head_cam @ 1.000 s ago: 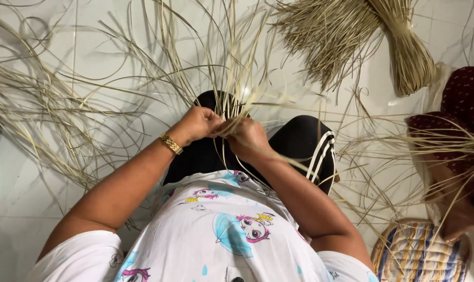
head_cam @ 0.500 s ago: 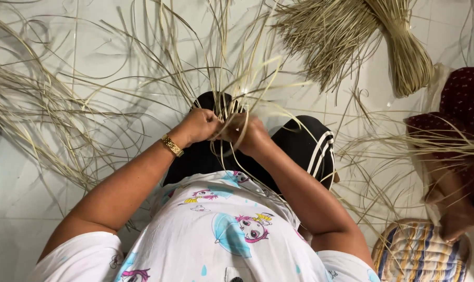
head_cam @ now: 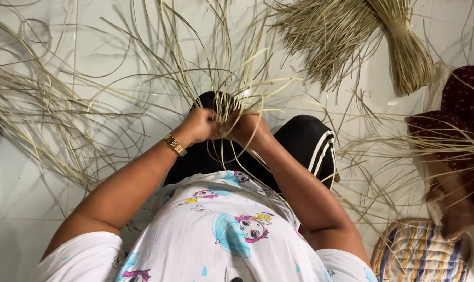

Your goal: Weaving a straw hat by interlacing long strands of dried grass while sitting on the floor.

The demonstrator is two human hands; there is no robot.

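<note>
My left hand (head_cam: 199,125) and my right hand (head_cam: 246,127) are close together over my knees, both gripping a cluster of thin pale straw strands (head_cam: 216,68) that fan upward and outward from between my fingers. A gold bracelet (head_cam: 175,144) sits on my left wrist. My fingers hide the point where the strands meet. My legs are in black trousers (head_cam: 305,141) with white stripes.
Loose straw (head_cam: 43,115) lies spread over the white floor to the left. A tied bundle of straw (head_cam: 399,42) lies at the upper right. Another person in dark red cloth (head_cam: 456,104) sits at the right, handling strands. A striped woven mat (head_cam: 422,253) lies at the lower right.
My hands have stayed together on the strands with only small finger movements; the fanned strands above them have shifted slightly.
</note>
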